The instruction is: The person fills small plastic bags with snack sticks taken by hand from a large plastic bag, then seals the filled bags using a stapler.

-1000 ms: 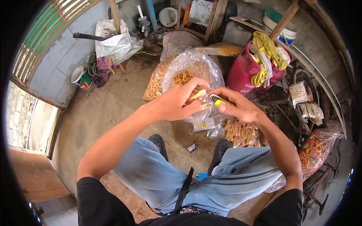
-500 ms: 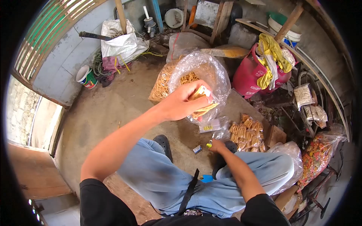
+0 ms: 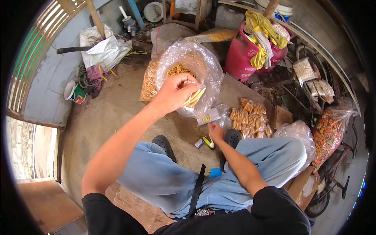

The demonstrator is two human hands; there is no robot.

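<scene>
My left hand (image 3: 178,92) is closed around a small clear packet of snack sticks (image 3: 193,97), held in front of a large open plastic bag (image 3: 214,66). Loose golden snack sticks (image 3: 180,69) show inside that bag. Low over the floor, my right hand (image 3: 215,132) is beside a pack of clear plastic bags (image 3: 210,116) with a pale label. Its fingers are too small and blurred to read. Just below it lie a yellow-green and white tool (image 3: 208,141), stapler-like in shape, and a little blue box (image 3: 199,143).
Filled snack packets (image 3: 250,117) lie in a pile by my right foot, near a wooden block (image 3: 282,116). Pink gas cylinders (image 3: 241,55) with yellow cloth stand behind. A bag of colourful snacks (image 3: 331,135) leans at the right. A white sack (image 3: 105,49) and a paint bucket (image 3: 74,92) stand left.
My right hand has let go of the yellow-green tool, now on the floor by the blue box, and moved up to the plastic-bag pack. My left hand still holds the packet. The view has shifted.
</scene>
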